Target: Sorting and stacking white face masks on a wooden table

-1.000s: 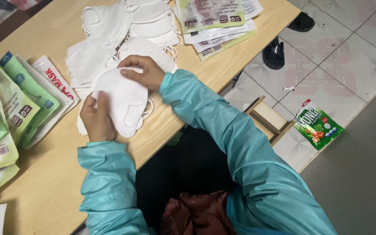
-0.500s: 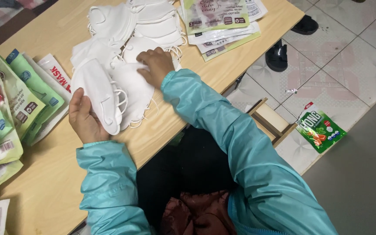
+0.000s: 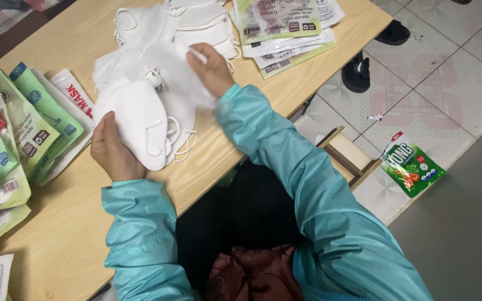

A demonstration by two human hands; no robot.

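Masks [image 3: 140, 120], stacked white, sit gripped in the left hand [image 3: 112, 150] at the table [image 3: 207, 161] edge; the right hand [image 3: 213, 69] pinches another mask [image 3: 177, 72] (blurred) just beyond, packets [image 3: 23, 122] lying left of the stack.

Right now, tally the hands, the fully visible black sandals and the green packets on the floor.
Hands, both holding white masks: 2 (left hand, right hand)
Black sandals: 2
Green packet: 1
Total: 5

Masks [image 3: 163, 33] on table [image 3: 62, 223], packets [image 3: 23, 122] left.
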